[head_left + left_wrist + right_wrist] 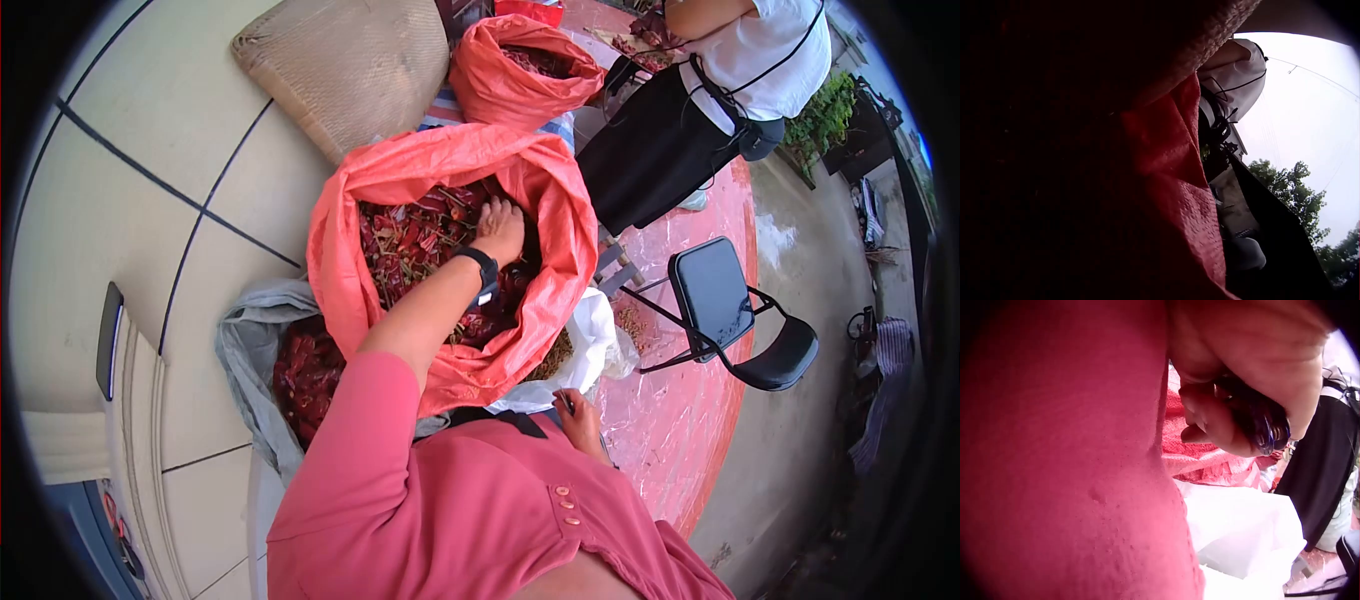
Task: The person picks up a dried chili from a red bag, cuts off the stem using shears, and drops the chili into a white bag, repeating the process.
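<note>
A large red woven sack [345, 215] stands with its mouth wide, full of dried red chillies [400, 250] with stems. Inside it my left hand [500, 232] rests on the chillies near the far right wall, its fingers slightly bent; no chilli shows clearly in its grip. The left wrist view is mostly dark, with red sack cloth [1194, 212] beside the hand. Low in front of my body, my right hand [580, 422] curls round a small dark tool, whose dark blue looped handle [1266, 428] shows under the fingers of the right hand [1247, 375] in the right wrist view.
A grey sack [245, 340] of red chillies is at left, a white bag [595, 325] at right. Beyond are another red sack [480, 75], a woven backrest [350, 70] and a standing person [650, 150]. A black folding chair [712, 295] stands right.
</note>
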